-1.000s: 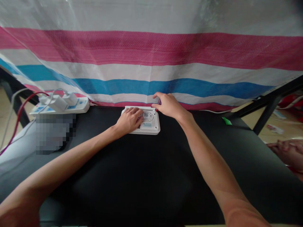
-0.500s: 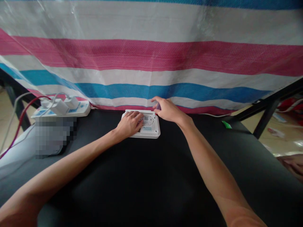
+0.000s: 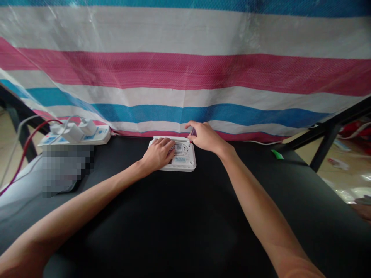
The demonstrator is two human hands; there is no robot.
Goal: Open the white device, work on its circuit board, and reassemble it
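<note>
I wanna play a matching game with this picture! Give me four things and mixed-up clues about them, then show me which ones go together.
Things
1. left hand
2. green piece
3. power strip
4. right hand

Clues
A. has white plugs in it
B. is beside the far right corner of the white box
C. rests on top of the white box
D. lies near the far right corner of the black tabletop

Right pairs: 1-C, 2-D, 3-A, 4-B

The bare left hand (image 3: 159, 153) lies on a white, rectangular, perforated plastic device (image 3: 184, 163); the right hand (image 3: 204, 136) curls at its far right corner; a long white plastic power strip (image 3: 94, 137) sits leftward; striped red-white-blue plastic sheeting (image 3: 185, 71) hangs behind.
</note>
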